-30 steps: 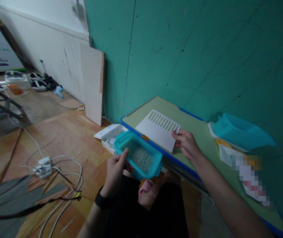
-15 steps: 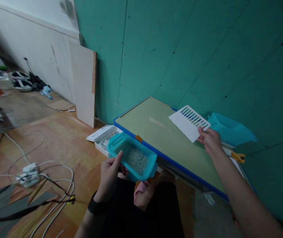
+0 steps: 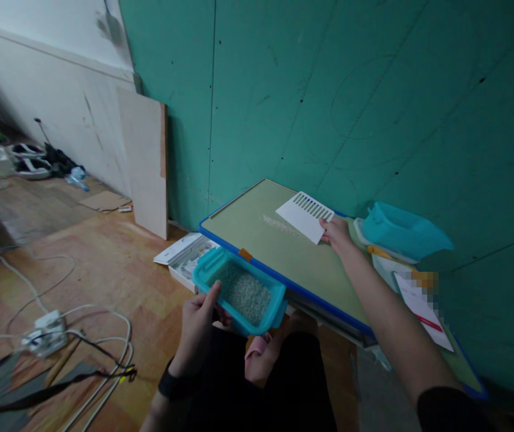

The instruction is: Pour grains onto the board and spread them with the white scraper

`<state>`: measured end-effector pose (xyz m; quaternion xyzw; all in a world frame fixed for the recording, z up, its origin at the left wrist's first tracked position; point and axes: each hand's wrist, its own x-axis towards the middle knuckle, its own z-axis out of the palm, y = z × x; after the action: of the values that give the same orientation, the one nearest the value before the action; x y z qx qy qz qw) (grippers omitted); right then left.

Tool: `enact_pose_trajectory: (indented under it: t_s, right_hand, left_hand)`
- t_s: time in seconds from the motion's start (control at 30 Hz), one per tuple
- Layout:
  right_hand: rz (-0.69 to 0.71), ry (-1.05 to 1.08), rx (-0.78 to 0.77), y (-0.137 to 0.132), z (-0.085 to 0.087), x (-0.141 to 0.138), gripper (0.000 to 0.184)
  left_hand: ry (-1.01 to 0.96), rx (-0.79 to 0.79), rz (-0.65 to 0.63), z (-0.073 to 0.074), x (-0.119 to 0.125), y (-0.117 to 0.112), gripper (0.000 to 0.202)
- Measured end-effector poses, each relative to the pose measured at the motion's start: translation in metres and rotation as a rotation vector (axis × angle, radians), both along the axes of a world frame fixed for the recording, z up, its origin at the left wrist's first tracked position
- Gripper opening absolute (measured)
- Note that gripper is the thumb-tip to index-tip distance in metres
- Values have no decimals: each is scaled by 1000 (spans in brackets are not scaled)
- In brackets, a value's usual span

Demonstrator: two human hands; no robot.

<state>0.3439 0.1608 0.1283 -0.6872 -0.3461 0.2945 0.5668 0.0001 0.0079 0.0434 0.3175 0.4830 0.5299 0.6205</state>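
Note:
My left hand (image 3: 200, 315) grips the near left side of a turquoise plastic container (image 3: 278, 300), thumb over its rim. Pale rice-like grains (image 3: 248, 294) lie inside, and the container sits just below the table's front edge. With my right hand (image 3: 334, 234) I hold a flat white plastic scraper (image 3: 299, 219) by its near right end; a row of slots runs along its far side. The scraper is over the table, beside a thin strip of spilled grains (image 3: 277, 225). Whether its edge touches the tabletop I cannot tell.
The green-topped table (image 3: 239, 222) with a blue edge stands against a green wall (image 3: 257, 108). A turquoise scoop-shaped bin (image 3: 405, 231) and papers (image 3: 423, 312) lie at its right. An open white box (image 3: 182, 258) and a power strip with cables (image 3: 45, 333) are on the floor.
My right hand has moved left with the scraper, bringing it close to the spilled grains. My left hand still holds the container in nearly the same place.

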Motion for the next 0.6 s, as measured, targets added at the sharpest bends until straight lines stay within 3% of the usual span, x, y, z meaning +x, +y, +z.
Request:
enact_pose_trajectory:
  t_s: [0.23, 0.6]
  right_hand:
    - [131, 30, -33, 15, 5, -42, 4]
    - [280, 63, -84, -1, 14, -65, 9]
  left_hand:
    - [15, 18, -27, -1, 0, 0, 55]
    - [-46, -6, -44, -6, -1, -1, 54]
